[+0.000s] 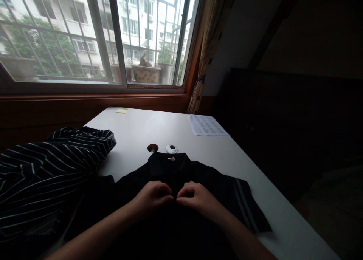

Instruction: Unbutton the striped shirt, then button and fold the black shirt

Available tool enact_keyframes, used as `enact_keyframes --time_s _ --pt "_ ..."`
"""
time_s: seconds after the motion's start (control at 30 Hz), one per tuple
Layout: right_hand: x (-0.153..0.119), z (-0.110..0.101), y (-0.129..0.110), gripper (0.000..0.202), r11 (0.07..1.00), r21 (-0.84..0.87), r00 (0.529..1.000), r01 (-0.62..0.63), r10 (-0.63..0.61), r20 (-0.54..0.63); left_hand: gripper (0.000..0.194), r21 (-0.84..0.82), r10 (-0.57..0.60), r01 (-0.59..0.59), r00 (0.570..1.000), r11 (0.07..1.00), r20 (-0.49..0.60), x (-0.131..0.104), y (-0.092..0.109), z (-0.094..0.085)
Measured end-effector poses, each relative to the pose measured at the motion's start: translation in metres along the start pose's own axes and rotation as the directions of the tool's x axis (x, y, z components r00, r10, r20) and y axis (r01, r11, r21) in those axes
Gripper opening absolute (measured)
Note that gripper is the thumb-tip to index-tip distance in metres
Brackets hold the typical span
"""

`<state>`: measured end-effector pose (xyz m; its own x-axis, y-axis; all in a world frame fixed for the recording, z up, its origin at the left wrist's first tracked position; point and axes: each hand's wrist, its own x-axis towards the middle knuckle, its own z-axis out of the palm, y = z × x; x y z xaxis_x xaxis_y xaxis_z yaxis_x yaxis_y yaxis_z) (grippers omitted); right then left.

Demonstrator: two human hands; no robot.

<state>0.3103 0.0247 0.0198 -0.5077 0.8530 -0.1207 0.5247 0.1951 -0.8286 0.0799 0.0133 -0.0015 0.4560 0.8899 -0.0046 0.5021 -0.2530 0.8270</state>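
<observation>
A: What's in the dim room?

B: A white table (198,146) beneath a barred window (99,37). A black collared shirt (221,192) lies flat at its near edge. The left hand (153,197) and right hand (195,197) meet mid-chest, fingers curled narrow, seemingly pinching the placket; it's too dark to be sure.

A: Risks?

B: A tug could bunch the fabric, or an elbow could drag the striped dark garment (48,165) lying alongside.

Striped garment (48,165) left; bare table (181,127) ahead
</observation>
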Motion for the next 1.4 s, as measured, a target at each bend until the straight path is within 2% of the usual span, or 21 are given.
enact_keyframes --time_s 0.43,0.73,1.07,1.4 --pt "0.002 0.009 0.000 0.011 0.999 -0.013 0.997 -0.033 0.032 -0.070 0.015 0.050 0.004 -0.002 0.999 0.999 -0.034 -0.002 0.003 0.000" --pt "0.000 0.009 -0.001 0.009 1.000 -0.021 0.998 -0.022 0.021 -0.063 0.012 0.078 -0.024 0.024 1.000 0.997 -0.012 -0.001 0.011 -0.003" --pt "0.002 0.008 -0.001 0.011 0.999 -0.028 0.998 -0.019 0.017 -0.057 0.012 0.086 0.036 -0.034 0.999 0.996 -0.015 -0.001 0.006 -0.002" --pt "0.001 0.007 0.001 0.011 0.999 -0.028 0.998 -0.027 0.026 -0.052 0.014 0.089 0.031 -0.031 1.000 0.996 -0.004 -0.002 0.006 -0.003"
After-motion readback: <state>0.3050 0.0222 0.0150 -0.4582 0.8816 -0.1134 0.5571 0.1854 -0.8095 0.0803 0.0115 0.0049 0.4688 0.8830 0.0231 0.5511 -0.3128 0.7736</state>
